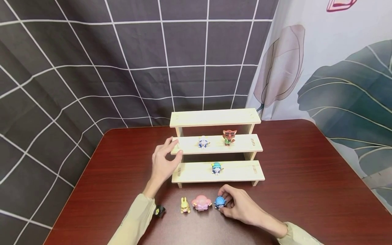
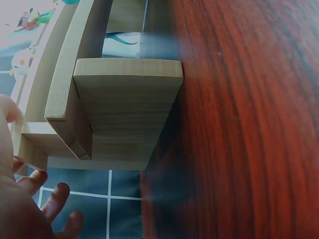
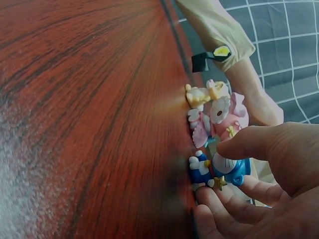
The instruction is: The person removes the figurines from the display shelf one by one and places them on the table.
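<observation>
My right hand [image 1: 242, 206] pinches a small blue figurine [image 1: 220, 202] on the table in front of the shelf. In the right wrist view, the thumb is by its head and the fingers curl behind it; a gold star [image 3: 220, 182] shows on its front. A pink figurine [image 1: 201, 202] stands just left of it, then a yellow long-eared figurine [image 1: 185, 205]. At the stepped wooden shelf [image 1: 199, 175], my left hand [image 1: 163, 161] holds the left end of the middle tier between thumb and fingers.
On the middle tier are a white-and-blue figurine [image 1: 202, 142] and a red-brown fox figurine [image 1: 228, 137]. A teal-hatted figurine [image 1: 216, 168] stands on the bottom tier. A black object [image 1: 159, 211] is beside the left sleeve. Behind the table hangs a dark checked curtain [image 1: 137, 51].
</observation>
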